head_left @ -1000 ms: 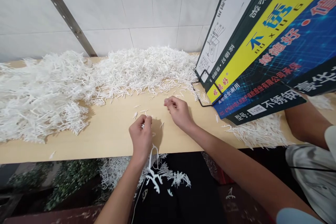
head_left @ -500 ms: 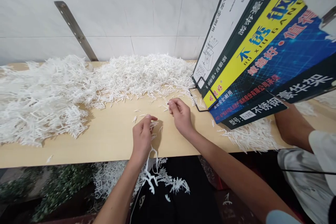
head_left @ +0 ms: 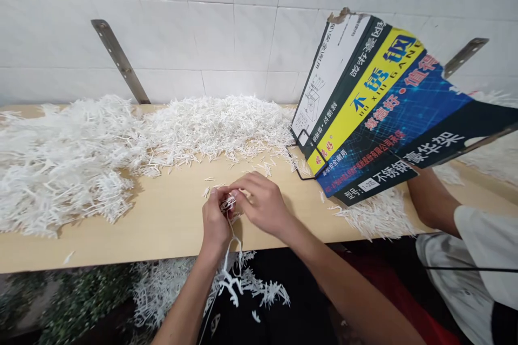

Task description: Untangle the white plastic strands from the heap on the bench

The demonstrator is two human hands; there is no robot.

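Centrally, head view: left hand (head_left: 215,221) and right hand (head_left: 262,204) meet, both pinched shut on one bunch of white sticks (head_left: 229,203). Behind the grip: stick heap (head_left: 121,140) on the table (head_left: 162,215); right of it, a printed box (head_left: 376,113).

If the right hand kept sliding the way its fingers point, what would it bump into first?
The right hand points left at the left hand, so it would probably meet those fingers and the small white bunch pinched between them almost at once.

Matt white plastic sprigs (head_left: 73,161), smooth wooden bench (head_left: 162,221)
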